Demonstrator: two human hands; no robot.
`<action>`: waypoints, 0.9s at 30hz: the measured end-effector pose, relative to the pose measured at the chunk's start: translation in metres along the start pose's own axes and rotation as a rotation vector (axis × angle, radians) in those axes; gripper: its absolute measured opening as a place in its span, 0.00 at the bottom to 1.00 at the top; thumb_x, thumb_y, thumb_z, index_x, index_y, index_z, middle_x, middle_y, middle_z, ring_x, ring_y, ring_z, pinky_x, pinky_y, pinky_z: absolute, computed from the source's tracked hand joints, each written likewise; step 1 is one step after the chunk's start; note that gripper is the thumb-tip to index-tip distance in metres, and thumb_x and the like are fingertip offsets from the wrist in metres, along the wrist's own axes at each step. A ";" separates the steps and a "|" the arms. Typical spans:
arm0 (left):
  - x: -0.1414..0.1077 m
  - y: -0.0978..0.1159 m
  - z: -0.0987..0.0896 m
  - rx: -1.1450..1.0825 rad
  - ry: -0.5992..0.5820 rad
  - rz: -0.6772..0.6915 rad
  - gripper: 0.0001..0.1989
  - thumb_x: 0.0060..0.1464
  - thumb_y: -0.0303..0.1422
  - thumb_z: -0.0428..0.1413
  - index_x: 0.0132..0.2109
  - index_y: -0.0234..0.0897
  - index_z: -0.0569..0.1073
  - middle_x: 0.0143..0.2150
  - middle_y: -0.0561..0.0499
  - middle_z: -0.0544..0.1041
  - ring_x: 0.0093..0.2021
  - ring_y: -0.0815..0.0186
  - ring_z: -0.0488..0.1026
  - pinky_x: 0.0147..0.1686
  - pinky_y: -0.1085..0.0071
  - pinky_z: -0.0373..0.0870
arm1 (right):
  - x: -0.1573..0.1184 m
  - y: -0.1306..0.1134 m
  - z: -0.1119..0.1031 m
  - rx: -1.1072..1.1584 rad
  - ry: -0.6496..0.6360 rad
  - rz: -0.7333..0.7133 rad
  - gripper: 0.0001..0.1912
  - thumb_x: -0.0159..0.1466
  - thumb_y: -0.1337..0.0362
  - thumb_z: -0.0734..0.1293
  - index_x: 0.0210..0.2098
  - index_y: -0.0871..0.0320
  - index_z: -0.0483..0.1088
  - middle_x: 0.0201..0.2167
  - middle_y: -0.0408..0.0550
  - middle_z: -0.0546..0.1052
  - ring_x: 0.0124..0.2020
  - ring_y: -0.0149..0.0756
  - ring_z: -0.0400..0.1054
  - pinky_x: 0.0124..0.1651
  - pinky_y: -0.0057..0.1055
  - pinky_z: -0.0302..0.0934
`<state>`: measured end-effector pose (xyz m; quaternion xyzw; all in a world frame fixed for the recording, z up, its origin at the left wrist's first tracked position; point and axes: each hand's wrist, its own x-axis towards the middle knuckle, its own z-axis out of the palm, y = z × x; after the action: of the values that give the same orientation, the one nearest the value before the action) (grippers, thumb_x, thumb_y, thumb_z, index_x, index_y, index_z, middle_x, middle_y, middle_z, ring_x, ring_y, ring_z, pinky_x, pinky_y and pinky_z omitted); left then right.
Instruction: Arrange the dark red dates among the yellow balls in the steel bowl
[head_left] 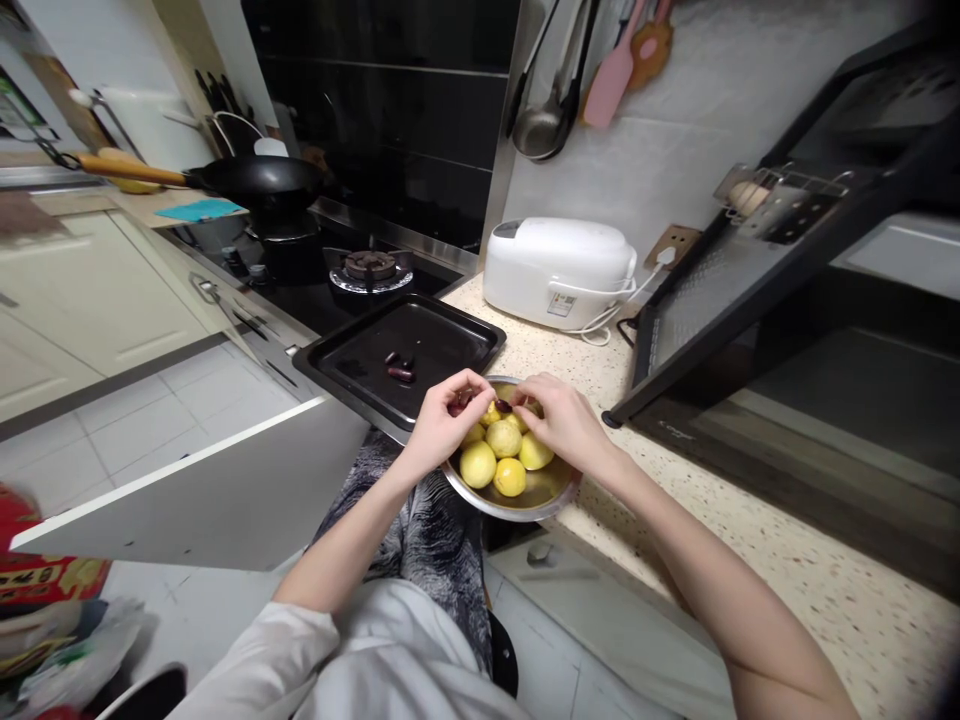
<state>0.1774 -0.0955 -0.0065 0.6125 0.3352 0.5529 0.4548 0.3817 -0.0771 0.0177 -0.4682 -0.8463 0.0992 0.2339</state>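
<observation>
- Purple and shiny, a small piece (503,406) sits between the fingertips of both hands, above the far side of the bowl (551,506).
- The right hand (564,420) has bent fingers and seems to pinch it. The left hand (441,422) is curled close, but I cannot tell if its fingertips grip it too.
- Red bits (459,407) show by the left palm. I cannot tell if they are in the hand or in the bowl.
- Soft, light pinches should work best, as a hard squeeze could make the piece slip.
- Working low over the bowl is smart, because a dropped piece lands inside.
- Yellow round fruits (510,477) fill much of the metal bowl. They could roll if bumped, so the wrists should stay above them.
- The bowl is near the counter (750,510) edge, so it is best not to push down on its near rim.
- To the left and a bit farther, a black tray (450,340) has more purple pieces (401,375) on it.
- Farther still are a white cooker (559,265) on the right and a burner (370,266) on the left.
</observation>
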 end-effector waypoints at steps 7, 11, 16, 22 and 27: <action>-0.005 0.003 0.001 0.089 -0.001 0.053 0.13 0.63 0.41 0.60 0.35 0.37 0.74 0.30 0.54 0.72 0.28 0.71 0.65 0.28 0.74 0.60 | 0.000 -0.002 0.000 0.035 -0.026 0.002 0.06 0.65 0.71 0.67 0.38 0.54 0.73 0.41 0.49 0.79 0.45 0.43 0.72 0.49 0.41 0.66; -0.005 0.002 0.001 0.084 0.004 0.058 0.12 0.64 0.41 0.60 0.36 0.37 0.74 0.30 0.54 0.73 0.28 0.71 0.65 0.28 0.74 0.60 | 0.001 0.000 0.001 0.084 -0.052 -0.022 0.12 0.65 0.72 0.67 0.47 0.54 0.74 0.45 0.51 0.80 0.48 0.44 0.73 0.53 0.43 0.66; -0.004 0.002 0.001 0.076 -0.006 0.052 0.12 0.64 0.40 0.59 0.36 0.37 0.73 0.29 0.55 0.72 0.27 0.72 0.64 0.27 0.75 0.59 | 0.004 0.007 0.004 0.148 -0.053 -0.069 0.12 0.62 0.77 0.64 0.37 0.55 0.74 0.38 0.48 0.78 0.44 0.40 0.72 0.51 0.39 0.65; -0.003 -0.001 0.000 0.010 -0.041 0.020 0.16 0.67 0.44 0.57 0.37 0.36 0.73 0.31 0.54 0.72 0.26 0.73 0.63 0.28 0.76 0.60 | 0.005 0.011 0.007 0.217 -0.036 -0.084 0.10 0.64 0.76 0.64 0.37 0.55 0.73 0.39 0.47 0.78 0.43 0.39 0.71 0.50 0.39 0.65; -0.002 -0.004 0.000 -0.039 -0.049 -0.009 0.18 0.69 0.48 0.54 0.42 0.36 0.73 0.30 0.55 0.71 0.24 0.74 0.61 0.26 0.76 0.59 | 0.003 -0.005 0.000 0.245 0.120 -0.176 0.07 0.68 0.72 0.64 0.39 0.54 0.72 0.38 0.47 0.78 0.43 0.41 0.72 0.49 0.40 0.66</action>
<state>0.1774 -0.0962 -0.0110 0.6156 0.3158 0.5420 0.4771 0.3768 -0.0776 0.0205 -0.3652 -0.8502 0.1528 0.3471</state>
